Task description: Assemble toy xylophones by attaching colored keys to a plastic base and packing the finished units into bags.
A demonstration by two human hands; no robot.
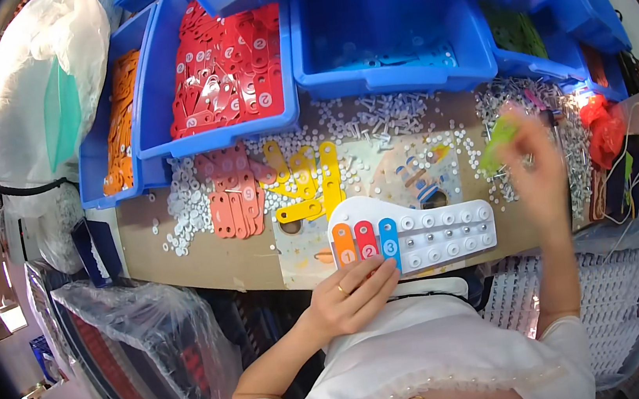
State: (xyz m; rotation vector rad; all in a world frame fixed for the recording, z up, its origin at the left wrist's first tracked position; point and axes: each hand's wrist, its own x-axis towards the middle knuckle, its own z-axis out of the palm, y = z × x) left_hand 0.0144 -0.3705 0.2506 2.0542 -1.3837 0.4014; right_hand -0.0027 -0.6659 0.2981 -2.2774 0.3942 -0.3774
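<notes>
A white plastic board (448,224) with a rounded left end lies at the table's front edge. Orange (343,238), red (364,232) and blue (389,232) numbered strips sit side by side on its left part; white round pegs and metal studs line the rest. My left hand (353,296) grips the board's near edge, its fingertips over the lower ends of the red and blue strips. To the right, raised above the table, my right hand (531,156) is smeared by motion, with a green strip (498,143) between its fingers.
Blue bins hold orange strips (121,119), red strips (230,68), blue strips (413,56) and green strips (517,35). Pink strips (235,201) and yellow strips (305,173) lie loose. White washers (186,203) and metal rivets (396,112) are scattered about. A red bag (603,128) stands at right.
</notes>
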